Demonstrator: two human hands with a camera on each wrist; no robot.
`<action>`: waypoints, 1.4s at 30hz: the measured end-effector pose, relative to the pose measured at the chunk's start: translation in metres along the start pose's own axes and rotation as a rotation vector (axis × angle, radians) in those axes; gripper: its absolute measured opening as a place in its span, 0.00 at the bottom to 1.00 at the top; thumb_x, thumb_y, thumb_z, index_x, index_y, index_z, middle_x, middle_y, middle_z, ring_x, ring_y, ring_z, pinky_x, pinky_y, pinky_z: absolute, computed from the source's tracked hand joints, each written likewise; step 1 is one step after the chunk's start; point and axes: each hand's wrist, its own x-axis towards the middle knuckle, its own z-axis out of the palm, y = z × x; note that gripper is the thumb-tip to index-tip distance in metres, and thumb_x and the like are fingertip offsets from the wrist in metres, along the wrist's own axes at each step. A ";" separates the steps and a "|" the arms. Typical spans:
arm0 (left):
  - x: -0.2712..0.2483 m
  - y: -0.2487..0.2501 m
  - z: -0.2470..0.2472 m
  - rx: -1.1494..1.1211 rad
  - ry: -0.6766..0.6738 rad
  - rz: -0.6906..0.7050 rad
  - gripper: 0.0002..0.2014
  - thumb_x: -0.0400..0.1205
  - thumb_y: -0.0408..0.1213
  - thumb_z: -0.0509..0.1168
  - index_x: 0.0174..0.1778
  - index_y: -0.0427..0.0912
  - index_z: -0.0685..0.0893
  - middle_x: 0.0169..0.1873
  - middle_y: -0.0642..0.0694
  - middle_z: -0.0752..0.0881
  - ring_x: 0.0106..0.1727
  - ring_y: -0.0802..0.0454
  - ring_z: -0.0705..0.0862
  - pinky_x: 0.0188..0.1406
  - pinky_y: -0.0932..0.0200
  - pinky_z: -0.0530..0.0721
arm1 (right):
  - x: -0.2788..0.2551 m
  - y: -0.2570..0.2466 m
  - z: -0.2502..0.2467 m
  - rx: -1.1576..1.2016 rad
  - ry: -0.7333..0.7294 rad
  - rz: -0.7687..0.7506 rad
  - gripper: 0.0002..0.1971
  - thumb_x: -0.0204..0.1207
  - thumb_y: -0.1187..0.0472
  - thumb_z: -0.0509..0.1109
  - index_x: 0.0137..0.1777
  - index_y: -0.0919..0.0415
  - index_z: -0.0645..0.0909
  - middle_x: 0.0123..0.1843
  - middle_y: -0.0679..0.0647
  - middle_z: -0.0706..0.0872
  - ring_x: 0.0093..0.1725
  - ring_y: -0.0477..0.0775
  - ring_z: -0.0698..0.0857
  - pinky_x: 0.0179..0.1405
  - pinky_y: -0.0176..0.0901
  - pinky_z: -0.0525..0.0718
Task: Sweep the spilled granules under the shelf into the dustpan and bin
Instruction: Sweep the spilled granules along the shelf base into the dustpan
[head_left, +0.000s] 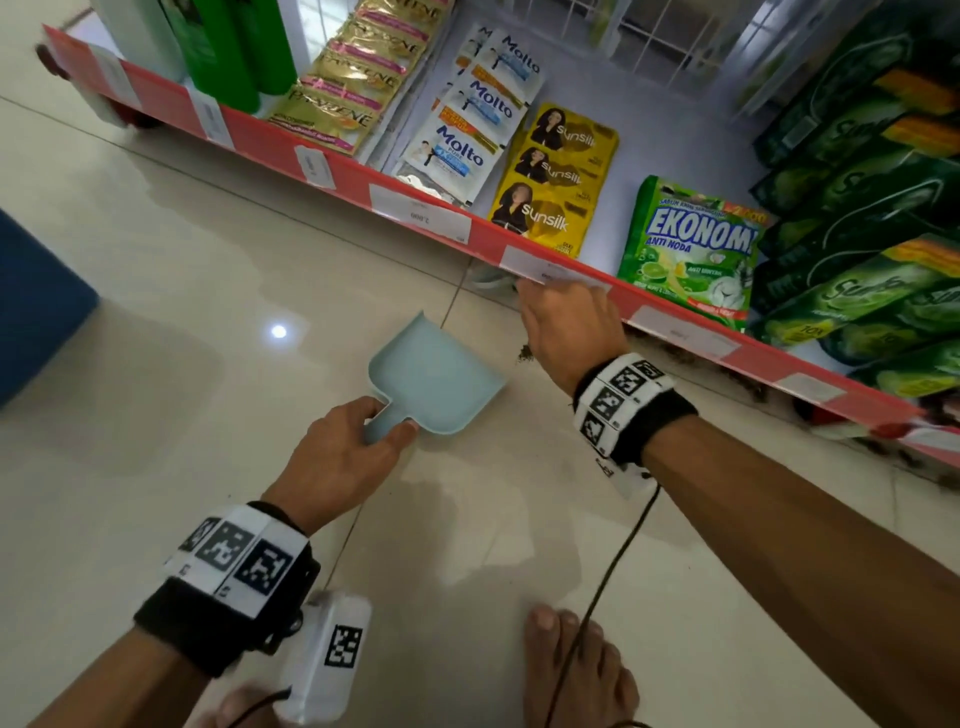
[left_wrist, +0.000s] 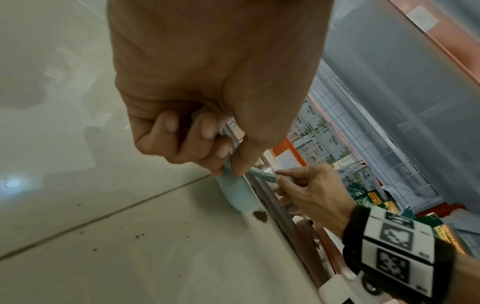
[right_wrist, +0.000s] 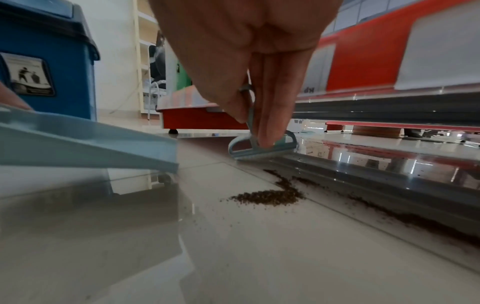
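Observation:
A light blue dustpan (head_left: 436, 374) sits low over the tiled floor with its mouth toward the shelf. My left hand (head_left: 387, 421) grips its short handle. My right hand (head_left: 566, 322) reaches under the red shelf edge (head_left: 363, 182) and pinches a small pale blue brush (right_wrist: 262, 146), whose bristles touch the floor. Dark brown granules (right_wrist: 272, 195) lie in a small heap just right of the dustpan (right_wrist: 85, 142). More granules trail along the shelf base (right_wrist: 415, 218). In the left wrist view, the heap (left_wrist: 259, 216) lies beside the pan (left_wrist: 239, 195).
A blue lidded bin (right_wrist: 46, 57) stands on the floor to the left, behind the dustpan. The bottom shelf carries sachets and detergent packs (head_left: 691, 249). My bare foot (head_left: 576, 670) and a wrist cable (head_left: 618, 556) are near the bottom of the head view.

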 end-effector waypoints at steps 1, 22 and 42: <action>0.000 0.002 0.000 0.009 0.000 -0.001 0.12 0.83 0.48 0.66 0.42 0.43 0.81 0.25 0.52 0.79 0.27 0.56 0.76 0.27 0.59 0.69 | 0.000 -0.001 0.002 -0.004 -0.011 0.024 0.09 0.84 0.65 0.58 0.55 0.64 0.80 0.46 0.63 0.87 0.45 0.68 0.88 0.42 0.53 0.83; 0.002 0.004 0.013 -0.030 -0.065 0.023 0.12 0.83 0.48 0.67 0.42 0.42 0.82 0.24 0.55 0.77 0.25 0.58 0.74 0.27 0.61 0.69 | -0.054 0.035 0.000 0.119 -0.048 0.160 0.08 0.82 0.61 0.64 0.49 0.63 0.84 0.44 0.62 0.89 0.44 0.67 0.87 0.41 0.49 0.82; -0.011 -0.018 0.011 -0.025 -0.050 0.001 0.11 0.82 0.49 0.67 0.37 0.47 0.80 0.25 0.53 0.80 0.27 0.56 0.78 0.28 0.60 0.71 | -0.049 0.038 -0.014 0.185 -0.158 -0.093 0.13 0.85 0.62 0.60 0.55 0.61 0.88 0.41 0.62 0.88 0.40 0.65 0.85 0.41 0.54 0.84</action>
